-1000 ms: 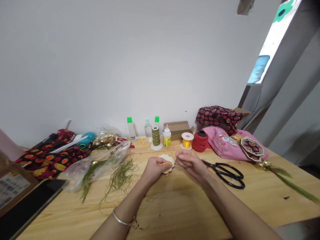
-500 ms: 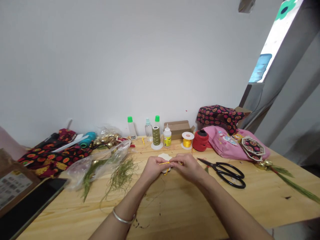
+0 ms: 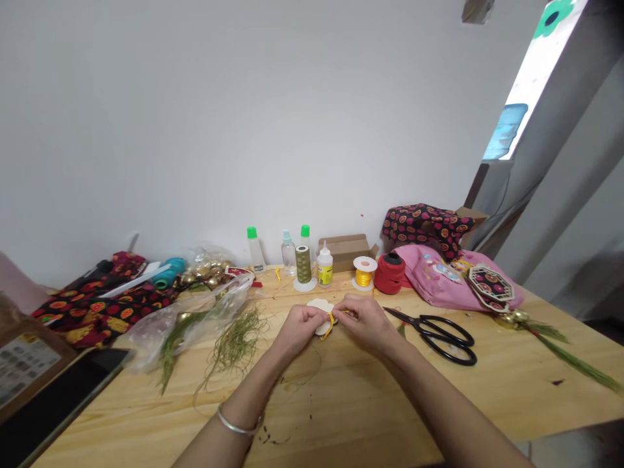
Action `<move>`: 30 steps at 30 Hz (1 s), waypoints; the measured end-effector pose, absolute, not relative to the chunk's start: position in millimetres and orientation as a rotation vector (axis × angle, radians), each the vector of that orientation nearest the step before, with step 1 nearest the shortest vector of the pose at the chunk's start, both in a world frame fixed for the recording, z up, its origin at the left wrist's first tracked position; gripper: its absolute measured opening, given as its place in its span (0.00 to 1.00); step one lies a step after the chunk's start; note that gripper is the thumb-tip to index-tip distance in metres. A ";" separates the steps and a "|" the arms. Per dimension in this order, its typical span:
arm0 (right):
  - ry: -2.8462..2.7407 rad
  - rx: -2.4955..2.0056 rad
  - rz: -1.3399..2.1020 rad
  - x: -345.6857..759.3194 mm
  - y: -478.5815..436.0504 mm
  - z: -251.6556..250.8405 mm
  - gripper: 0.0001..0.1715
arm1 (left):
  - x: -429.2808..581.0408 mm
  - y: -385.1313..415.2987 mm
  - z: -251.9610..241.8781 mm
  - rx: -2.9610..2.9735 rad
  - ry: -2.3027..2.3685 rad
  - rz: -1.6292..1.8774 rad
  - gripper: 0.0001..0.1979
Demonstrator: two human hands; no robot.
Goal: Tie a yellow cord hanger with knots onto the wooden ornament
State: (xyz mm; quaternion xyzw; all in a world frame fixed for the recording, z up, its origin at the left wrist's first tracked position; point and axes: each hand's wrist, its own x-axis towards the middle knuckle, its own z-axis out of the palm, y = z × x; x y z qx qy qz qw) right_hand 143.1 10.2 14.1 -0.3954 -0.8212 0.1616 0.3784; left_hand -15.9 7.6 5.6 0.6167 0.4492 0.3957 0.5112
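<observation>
Near the middle of the wooden table, my left hand (image 3: 305, 327) and my right hand (image 3: 364, 320) meet fingertip to fingertip. Both pinch a thin yellow cord (image 3: 329, 324), which hangs in a small loop between them. Just behind the fingers shows a cream, scallop-edged flat piece (image 3: 319, 305), partly covered by my hands. Whether the cord is fixed to this piece I cannot tell. To the right of my right hand lie black-handled scissors (image 3: 433, 331), blades toward the hand.
Behind my hands stand a glue bottle (image 3: 325, 268), an olive thread spool (image 3: 303, 266), a yellow cord spool (image 3: 363, 275) and a red thread cone (image 3: 390, 274). Green tassel threads (image 3: 238, 341) lie left. A pink bag (image 3: 439, 286) and a finished-looking octagonal ornament (image 3: 489, 286) are right.
The yellow cord, earlier stretched leftward across my left fingers, now hangs down between my fingertips. My hands have shifted very slightly; the whole view has moved a little.
</observation>
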 end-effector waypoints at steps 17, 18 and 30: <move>-2.042 -0.988 0.367 142.6 9.0 15.1 0.11 | -16.7 8.1 4.0 1.495 1.077 1.031 0.12; -2.046 -0.984 0.372 142.3 8.7 15.0 0.11 | -16.6 7.9 3.9 1.496 1.076 1.030 0.12; -1.963 -1.017 0.439 140.9 11.1 11.1 0.10 | -18.3 8.6 6.1 1.402 1.016 1.053 0.13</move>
